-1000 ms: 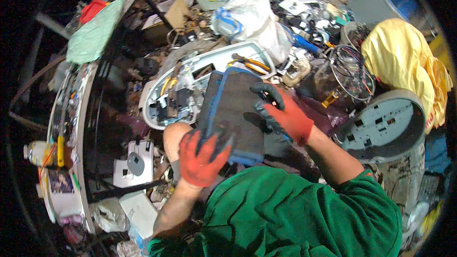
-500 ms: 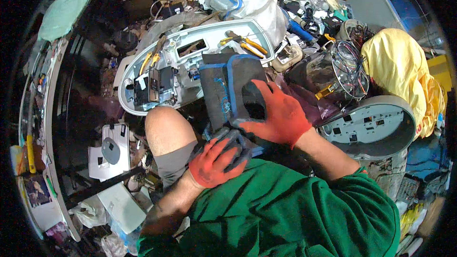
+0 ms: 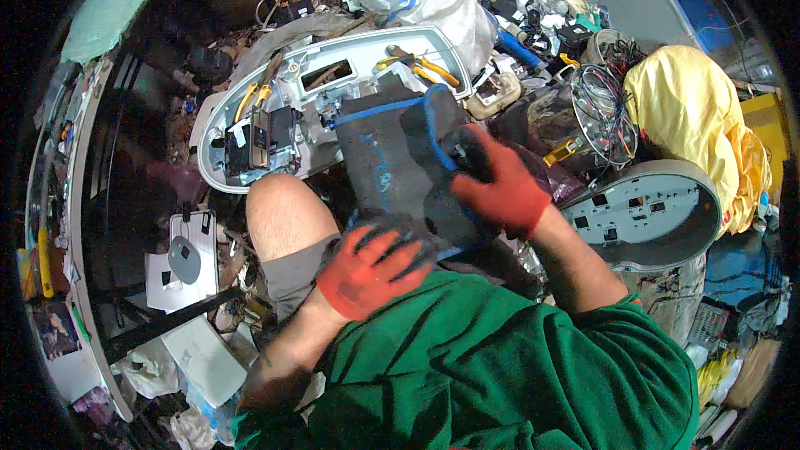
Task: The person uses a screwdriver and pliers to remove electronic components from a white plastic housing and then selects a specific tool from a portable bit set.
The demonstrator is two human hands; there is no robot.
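Grip mattered most: my left hand (image 3: pixel 367 271) clamped the near lower edge of the dark blue-edged panel (image 3: pixel 400 162) over my knee (image 3: pixel 279 212), while my right hand (image 3: pixel 500 187) closed on its far side, best held steady.

Left hand (image 3: pixel 367 271): orange-red glove, palm down, fingers spread and curled forward, dark fingertips (image 3: pixel 398 243) pressing down. Left forearm (image 3: pixel 287 342) bare, running up from lower left, elbow bent. Right hand (image 3: pixel 500 187): same glove, set higher and further right than the left, fingers pointing left and bent in a grip, thumb underneath. Right forearm (image 3: pixel 575 262) bare, slanting up-left from the green sleeve (image 3: pixel 642 325). Hands near each other, not touching. Left knee (image 3: pixel 279 217) bare, raised, just left of the left hand.
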